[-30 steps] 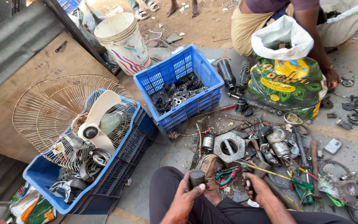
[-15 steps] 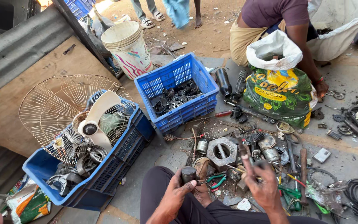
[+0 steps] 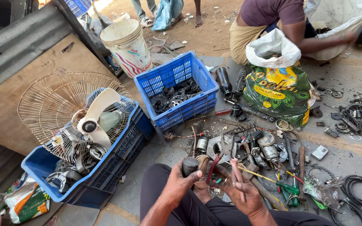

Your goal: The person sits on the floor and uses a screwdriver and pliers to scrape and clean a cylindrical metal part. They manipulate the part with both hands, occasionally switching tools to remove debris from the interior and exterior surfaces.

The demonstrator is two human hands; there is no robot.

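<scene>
A dark cylinder point(image 3: 189, 166) is gripped in the left hand point(image 3: 177, 184), low in the view above the person's knees.

The right hand point(image 3: 241, 192) is held open with fingers spread, nothing clasped in it. Red-handled pliers point(image 3: 213, 167) lie between the hands, close to both. Scattered metal parts point(image 3: 265, 146) are spread on the ground just beyond, and a blue crate point(image 3: 177, 90) is set farther back.

Matt dark metal cylinder point(image 3: 190, 166), glossy plastic crate point(image 3: 177, 75)
</scene>
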